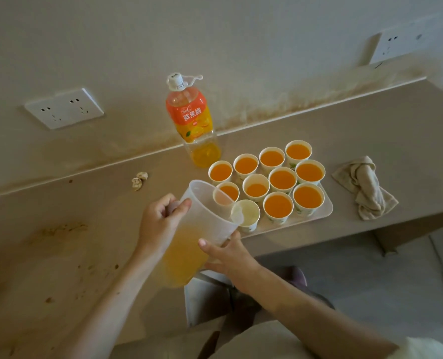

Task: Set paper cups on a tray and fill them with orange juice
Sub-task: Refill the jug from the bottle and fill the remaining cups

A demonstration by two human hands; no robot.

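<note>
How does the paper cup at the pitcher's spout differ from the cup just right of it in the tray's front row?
The cup at the spout shows a pale inside with no orange juice to see; the cup right of it is filled nearly to the rim. The pitcher tilts over the first cup's edge; the second stands clear of it. Both are upright white paper cups on the tray.

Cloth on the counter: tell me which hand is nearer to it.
Right. The right hand, supporting the pitcher, is left of the cloth; the left hand, on the pitcher's handle, lies farther left.
</note>
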